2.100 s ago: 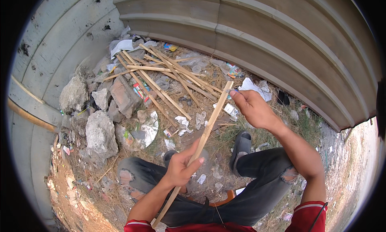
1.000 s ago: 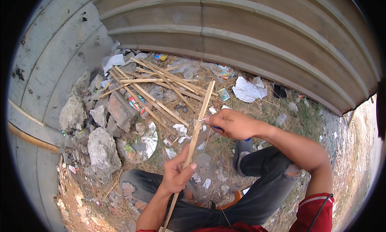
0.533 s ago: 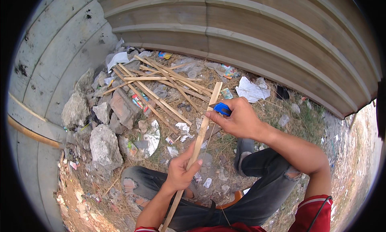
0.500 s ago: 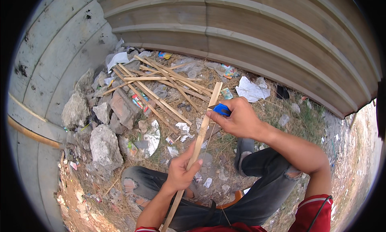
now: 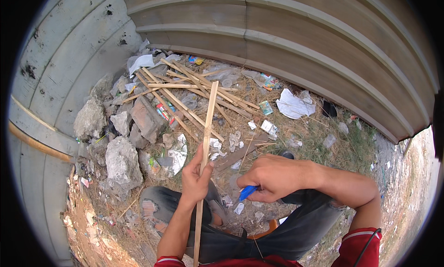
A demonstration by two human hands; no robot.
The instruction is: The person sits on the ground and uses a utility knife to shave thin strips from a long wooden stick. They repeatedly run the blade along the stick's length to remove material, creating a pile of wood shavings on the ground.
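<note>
Watching remotely, I fear a slack hold could roll the wooden strip (image 5: 210,119) and raise splinters, the left hand (image 5: 195,181) having its fingers curled round that long, flat-sided pale length above the lap (image 5: 259,244), the right hand (image 5: 277,174) clenching a smooth-looking blue tool (image 5: 248,192) nearby.

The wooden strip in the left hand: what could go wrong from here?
The right hand holds a blue tool near the right leg; if its tip is sharp, which I cannot tell, a slip might cut. The bare left hand grips the wooden strip, so splinters could prick it.
</note>
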